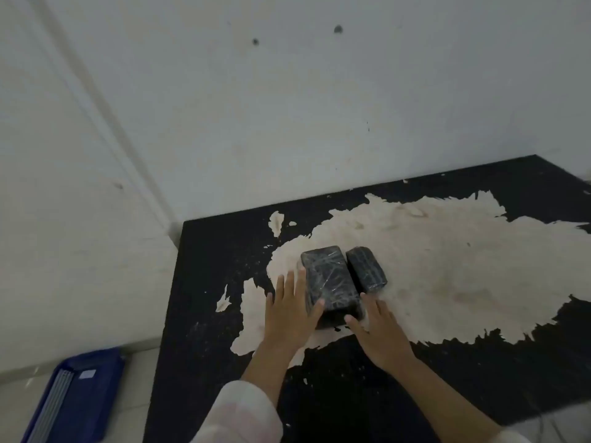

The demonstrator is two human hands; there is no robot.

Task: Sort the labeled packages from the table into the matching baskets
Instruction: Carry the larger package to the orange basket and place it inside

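Two black packages wrapped in clear film lie side by side on the black table (224,314), whose top is worn to pale patches. The larger package (329,279) is on the left, the smaller package (366,268) just to its right. My left hand (291,311) rests flat against the larger package's left side, thumb touching its near corner. My right hand (382,334) lies at its near right corner, fingers spread. Neither hand has closed around it. No label shows on either package.
A blue basket (92,401) sits on the floor at the lower left, beside the table's left edge, with a white tag inside. White walls meet in a corner behind the table. The table runs on to the right.
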